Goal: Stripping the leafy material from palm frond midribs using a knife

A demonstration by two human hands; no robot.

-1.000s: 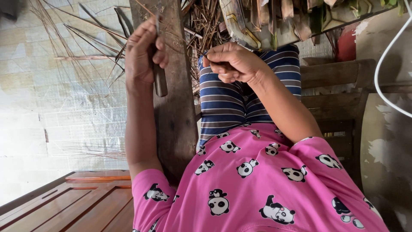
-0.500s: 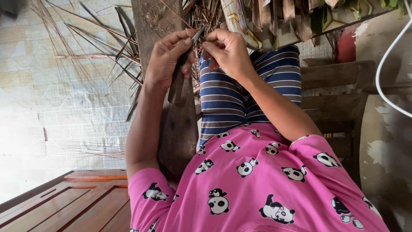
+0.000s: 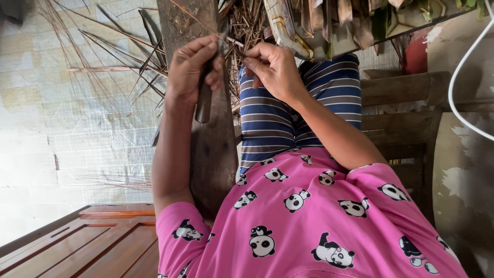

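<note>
We see the left hand [image 3: 193,72] wrapped tight around a knife [image 3: 205,100], dark handle sticking out below the fist, blade end up near the fingertips and mostly hidden. The right hand [image 3: 275,69] pinches closed on a thin leaf rib [image 3: 234,42], which runs across to the left hand, so both hands sit close together, nearly touching at the fingertips. The rib is high in the scene, above the wooden plank [image 3: 211,154] that lies along the left leg. Striped shorts [image 3: 288,113] and a pink panda-print shirt [image 3: 309,221] fill the near side. Risk as we judge it: the blade sits just beside the right fingertips, so a slip on the thin rib could nick a finger; the rib looks brittle and could snap if pulled at an angle. The pile of dry sticks [image 3: 247,20] on the far side crowds the hands and loose strands could snag the rib. Room: open tiled floor [image 3: 62,128] on the left gives free swing for the left elbow, though stray fronds [image 3: 118,67] lie there. On the right a wooden bench [image 3: 401,92] and a white cable [image 3: 458,87] stand near but apart from the right arm. A wooden panel [image 3: 92,242] edges the near left corner, well apart from the hands.
</note>
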